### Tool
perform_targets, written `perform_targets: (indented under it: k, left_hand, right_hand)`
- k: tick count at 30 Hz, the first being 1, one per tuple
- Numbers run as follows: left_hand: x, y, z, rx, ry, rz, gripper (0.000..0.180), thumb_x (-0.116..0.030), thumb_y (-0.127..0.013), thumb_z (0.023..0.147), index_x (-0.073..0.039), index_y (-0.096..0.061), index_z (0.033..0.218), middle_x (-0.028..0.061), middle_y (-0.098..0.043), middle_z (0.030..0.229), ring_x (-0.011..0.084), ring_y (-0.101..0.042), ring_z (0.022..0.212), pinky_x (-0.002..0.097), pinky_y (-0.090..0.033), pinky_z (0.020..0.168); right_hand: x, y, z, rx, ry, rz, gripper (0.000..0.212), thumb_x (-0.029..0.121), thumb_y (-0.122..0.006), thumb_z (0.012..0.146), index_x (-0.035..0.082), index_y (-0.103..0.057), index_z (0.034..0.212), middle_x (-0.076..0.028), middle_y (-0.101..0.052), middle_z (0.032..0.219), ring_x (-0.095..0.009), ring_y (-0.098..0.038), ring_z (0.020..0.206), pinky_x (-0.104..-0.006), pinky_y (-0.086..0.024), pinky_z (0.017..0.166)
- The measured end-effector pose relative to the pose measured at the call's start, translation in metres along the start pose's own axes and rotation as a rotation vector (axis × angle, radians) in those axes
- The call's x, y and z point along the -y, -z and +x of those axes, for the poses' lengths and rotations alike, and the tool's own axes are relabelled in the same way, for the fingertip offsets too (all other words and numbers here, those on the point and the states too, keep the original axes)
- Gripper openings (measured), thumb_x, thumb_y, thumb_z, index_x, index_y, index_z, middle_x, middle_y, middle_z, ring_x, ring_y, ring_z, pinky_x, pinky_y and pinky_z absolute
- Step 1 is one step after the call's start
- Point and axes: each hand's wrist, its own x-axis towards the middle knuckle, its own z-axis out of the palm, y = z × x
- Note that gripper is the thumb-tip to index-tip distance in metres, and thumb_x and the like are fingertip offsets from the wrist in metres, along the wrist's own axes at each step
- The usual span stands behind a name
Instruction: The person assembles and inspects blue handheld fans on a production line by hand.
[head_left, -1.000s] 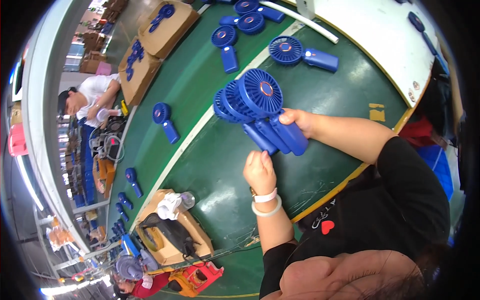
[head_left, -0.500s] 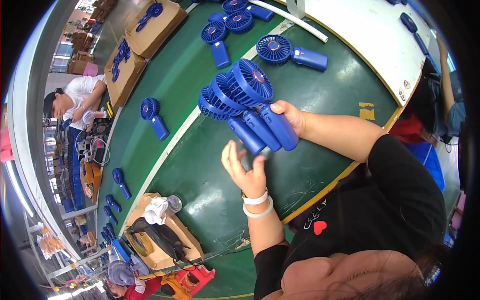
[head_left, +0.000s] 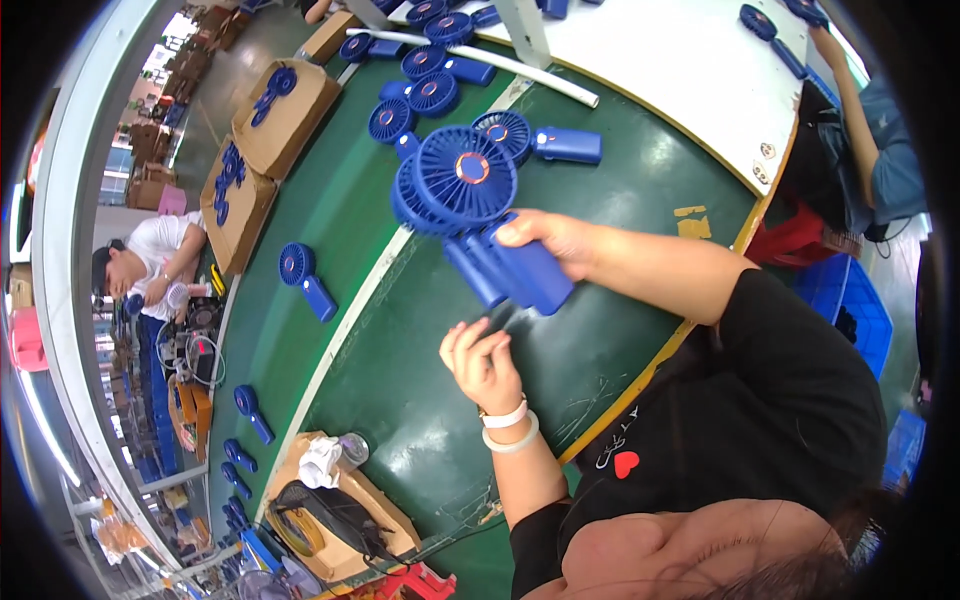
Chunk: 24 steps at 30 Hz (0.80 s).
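Note:
My right hand [head_left: 560, 240] grips a bunch of blue handheld fans [head_left: 470, 165] by their handles, thumb on top. Their round grilles overlap, one facing up with an orange-ringed hub, and the handles lie side by side. Below the handle ends, my left hand [head_left: 485, 365] is raised and holds nothing, its fingers loosely curled and apart. It wears a pale band and a bangle on the wrist. Just behind the held bunch, another blue fan [head_left: 565, 145] lies on the green work surface, partly covered by it. A single fan [head_left: 305, 280] rests farther left.
Several more fans [head_left: 432, 93] lie at the far end beside a white rod [head_left: 530, 72] and a post. A cardboard tray [head_left: 395, 510] holds a black bag at the near left. Across the bench a co-worker [head_left: 160, 260] handles a fan near cardboard boxes [head_left: 285, 120]. A white table [head_left: 690, 90] adjoins at right.
The held fans have tilted, their grilles more closely overlapped. My left hand has drawn slightly away, fingers curling more. The whole view has shifted, so the lone fan and tray appear lower.

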Motion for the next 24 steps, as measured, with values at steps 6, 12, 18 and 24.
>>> perform_targets:
  k: [6,12,18,24]
  left_hand:
    - [0.011,-0.004,0.000,-0.069,0.248,0.006,0.005,0.001,-0.059,0.077,-0.002,-0.063,0.078,0.0104,-0.060,0.104,0.0252,-0.051,0.103,0.0352,-0.040,0.089]
    - [0.013,-0.007,0.000,-0.071,0.410,0.047,0.043,0.002,-0.057,0.078,-0.001,-0.048,0.120,0.0139,-0.046,0.124,0.0284,-0.043,0.117,0.0390,-0.032,0.100]
    - [0.010,-0.004,0.001,-0.083,0.419,0.152,0.065,0.000,-0.059,0.076,-0.006,-0.034,0.135,0.0156,-0.031,0.139,0.0308,-0.029,0.128,0.0428,-0.023,0.106]
    - [0.010,-0.012,0.003,-0.032,0.440,0.143,0.068,-0.002,-0.060,0.076,-0.007,-0.031,0.137,0.0172,-0.027,0.141,0.0322,-0.025,0.131,0.0443,-0.021,0.106]
  right_hand:
    - [0.111,0.029,-0.099,-0.285,0.170,-0.850,0.088,0.019,-0.076,0.061,-0.002,-0.030,0.133,-0.011,-0.047,0.121,-0.017,-0.046,0.107,-0.0277,-0.036,0.094]
    - [0.194,0.084,-0.165,-0.823,0.080,-1.451,0.097,0.023,-0.072,0.052,-0.004,-0.027,0.135,-0.021,-0.048,0.116,-0.026,-0.050,0.104,-0.0307,-0.039,0.092]
    - [0.242,0.147,-0.165,-1.130,0.206,-1.915,0.092,0.029,-0.073,0.057,0.008,-0.031,0.136,-0.032,-0.046,0.112,-0.042,-0.052,0.101,-0.0388,-0.043,0.089]
    - [0.220,0.155,-0.126,-1.541,0.817,-2.472,0.061,0.019,-0.070,0.069,0.013,-0.045,0.124,-0.013,-0.045,0.121,-0.029,-0.042,0.116,-0.0464,-0.036,0.091]
